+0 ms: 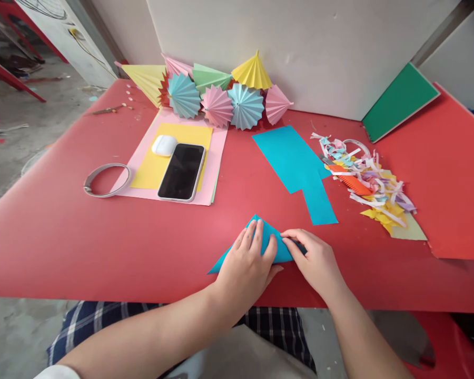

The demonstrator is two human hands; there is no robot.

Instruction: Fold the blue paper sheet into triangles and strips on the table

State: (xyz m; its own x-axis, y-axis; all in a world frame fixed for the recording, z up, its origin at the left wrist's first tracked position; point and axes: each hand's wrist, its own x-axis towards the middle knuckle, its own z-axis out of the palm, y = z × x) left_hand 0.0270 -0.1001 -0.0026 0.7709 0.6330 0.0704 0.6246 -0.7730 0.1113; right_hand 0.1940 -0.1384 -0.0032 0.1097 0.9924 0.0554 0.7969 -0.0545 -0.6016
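Note:
A folded sheet of blue paper (269,229), triangular in outline, lies on the red table (174,242) near its front edge. My left hand (243,266) rests flat on top of it, fingers stretched out toward the upper corner. At the paper's right edge, my right hand (316,260) is closed, pinching the edge between thumb and fingers. The lower part of the sheet is partly hidden under my left palm. Just beyond my hands lies an L-shaped blue paper offcut (296,160).
Several pleated paper umbrellas (245,105) line the back wall. Left of centre, a phone (181,172) and white earbud case (164,145) sit on stacked coloured paper (142,184), beside a roll of tape (106,180). Paper scraps (375,181) and a green board (401,102) occupy the right.

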